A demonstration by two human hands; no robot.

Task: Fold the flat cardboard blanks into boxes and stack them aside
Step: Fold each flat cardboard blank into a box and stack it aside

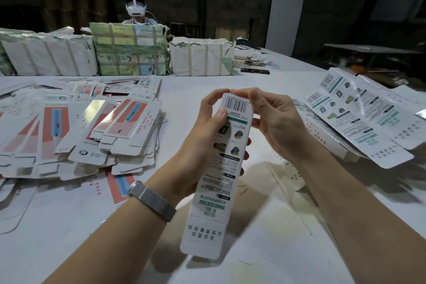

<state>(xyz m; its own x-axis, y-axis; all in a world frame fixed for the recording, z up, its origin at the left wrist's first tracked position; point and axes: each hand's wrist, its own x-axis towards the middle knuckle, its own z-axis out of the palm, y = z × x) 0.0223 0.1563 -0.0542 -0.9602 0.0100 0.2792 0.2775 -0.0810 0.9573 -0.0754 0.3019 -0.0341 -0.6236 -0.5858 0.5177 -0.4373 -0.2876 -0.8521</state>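
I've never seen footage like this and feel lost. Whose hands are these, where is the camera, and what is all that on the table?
There is no machine here. The single picture comes from a camera worn on a person's head, looking forward and down at their own hands. The left hand grips a long white box, and the right hand pinches its far end. On the white table, a pile of flat blanks lies to the left and more printed cartons to the right. Wrapped bundles sit farther back, with another person behind them.
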